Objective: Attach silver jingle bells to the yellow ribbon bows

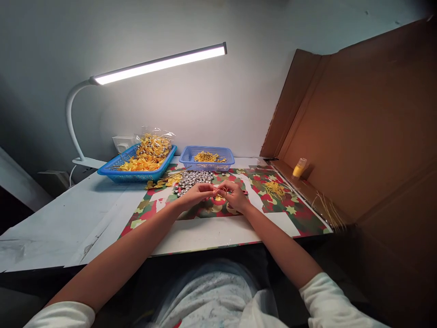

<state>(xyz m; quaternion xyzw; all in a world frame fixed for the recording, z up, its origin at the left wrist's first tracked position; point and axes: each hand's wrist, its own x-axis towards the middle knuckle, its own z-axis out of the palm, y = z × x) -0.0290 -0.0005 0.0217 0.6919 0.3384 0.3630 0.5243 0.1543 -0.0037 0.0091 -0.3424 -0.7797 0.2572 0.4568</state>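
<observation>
My left hand [198, 194] and my right hand [234, 196] meet over the patterned sheet, fingertips pinched together. Between and just below the fingertips shows a small yellow piece [219, 197], mostly hidden by the fingers; its exact form is too small to make out. Just beyond my left hand lies a pile of small shiny silver balls [195, 179], which look like bells. Beside the pile, on its left, are flat yellow petal-like pieces [160, 183]. A loose bunch of thin yellow cords [275, 189] rests to the right of my right hand.
A blue basket [136, 176] heaped with yellow pieces stands at the back left. Behind the silver pile is a smaller blue basket [206, 166] with yellow cords. A lit lamp [160, 64] hangs above. Cardboard [355, 123] walls the right side, near a yellow bottle [299, 168].
</observation>
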